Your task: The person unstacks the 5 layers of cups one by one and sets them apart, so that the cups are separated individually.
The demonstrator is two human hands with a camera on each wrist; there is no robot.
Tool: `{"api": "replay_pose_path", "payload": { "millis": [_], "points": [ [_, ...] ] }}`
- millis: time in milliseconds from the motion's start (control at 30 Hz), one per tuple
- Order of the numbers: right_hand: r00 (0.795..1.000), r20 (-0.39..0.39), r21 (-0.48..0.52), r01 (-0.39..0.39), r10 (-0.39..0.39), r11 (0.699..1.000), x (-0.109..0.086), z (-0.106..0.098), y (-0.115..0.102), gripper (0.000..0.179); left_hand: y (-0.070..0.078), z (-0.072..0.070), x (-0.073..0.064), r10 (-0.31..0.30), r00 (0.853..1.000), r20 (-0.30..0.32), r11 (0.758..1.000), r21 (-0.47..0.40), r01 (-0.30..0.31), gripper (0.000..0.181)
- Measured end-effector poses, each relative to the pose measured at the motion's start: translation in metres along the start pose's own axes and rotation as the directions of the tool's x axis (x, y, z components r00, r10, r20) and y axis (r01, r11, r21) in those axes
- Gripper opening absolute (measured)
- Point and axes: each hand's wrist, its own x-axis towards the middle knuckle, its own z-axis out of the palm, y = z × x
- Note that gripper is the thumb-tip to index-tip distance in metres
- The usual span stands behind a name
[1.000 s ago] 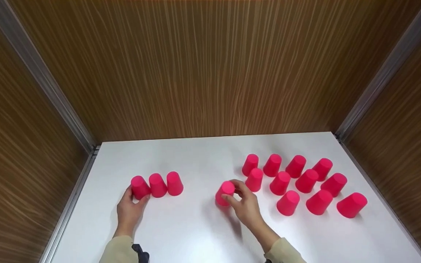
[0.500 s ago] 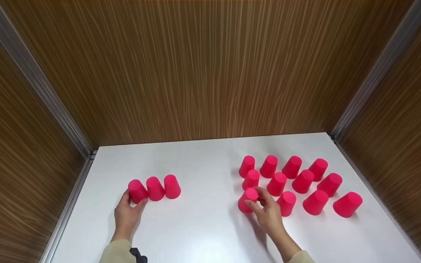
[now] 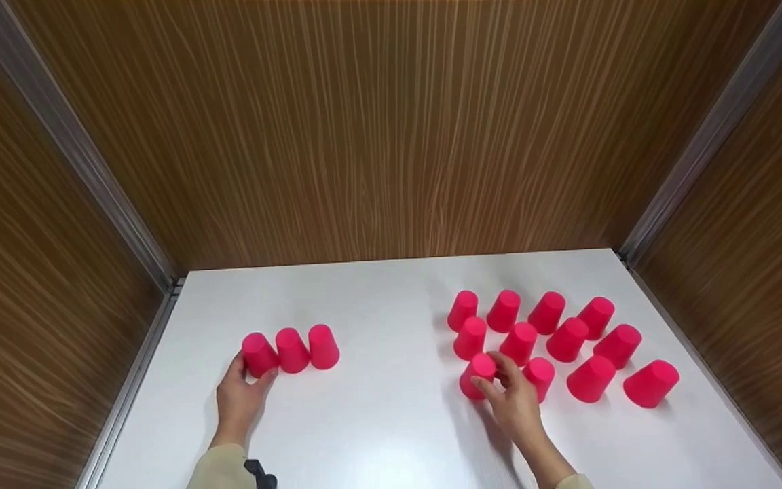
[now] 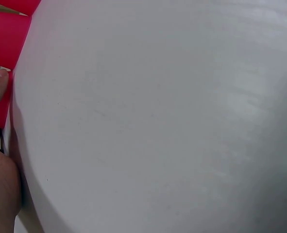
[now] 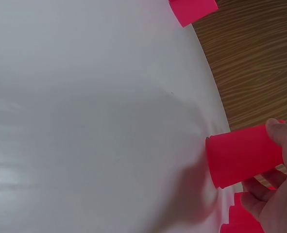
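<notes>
In the head view my left hand (image 3: 238,401) grips a pink upside-down cup (image 3: 259,354) between thumb and fingers. Two like cups stand beside it on the right, a middle cup (image 3: 292,350) and an end cup (image 3: 324,347), forming a short row. My right hand (image 3: 516,401) pinches another pink cup (image 3: 476,377) near its top, at the left front of the larger group. The right wrist view shows that held cup (image 5: 245,155) with its wide rim close to the table. Only the thumb side of my left hand (image 4: 2,184) appears in the left wrist view.
Several more upside-down pink cups stand in rows on the right half of the white table (image 3: 364,421), among them a front right cup (image 3: 651,384). A wood-grain wall (image 3: 391,136) rises behind the table, with side panels at left and right.
My right hand has moved right with its cup, from between the two groups to the front row of the larger group. My left hand still holds its cup in place.
</notes>
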Motion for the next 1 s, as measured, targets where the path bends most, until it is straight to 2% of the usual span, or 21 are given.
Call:
{"api": "replay_pose_path", "payload": {
  "millis": [333, 600, 800, 900, 1000],
  "points": [
    [0.999, 0.019, -0.033, -0.029, 0.03, 0.999, 0.002, -0.002, 0.001, 0.067, -0.002, 0.001, 0.001, 0.004, 1.0, -0.011, 1.0, 0.023, -0.004, 0.077],
    [1.0, 0.013, -0.05, -0.024, 0.024, 0.998, 0.003, -0.001, 0.002, 0.071, -0.005, 0.001, 0.002, 0.051, 0.998, -0.048, 0.998, 0.027, -0.05, 0.075],
    [0.998, 0.045, -0.021, -0.053, 0.054, 0.998, 0.004, -0.004, -0.001, 0.078, -0.005, 0.001, 0.001, 0.012, 1.0, -0.019, 1.0, 0.012, -0.011, 0.077],
    [0.999, 0.04, 0.001, -0.026, 0.026, 1.0, 0.003, -0.007, -0.006, 0.077, -0.005, 0.001, 0.002, 0.002, 1.0, -0.011, 1.0, 0.01, -0.002, 0.077],
    [0.998, 0.011, 0.026, 0.057, -0.057, 0.998, 0.0, -0.01, -0.016, 0.072, -0.004, 0.001, 0.002, 0.005, 1.0, -0.006, 1.0, 0.007, -0.005, 0.077]
  ]
}}
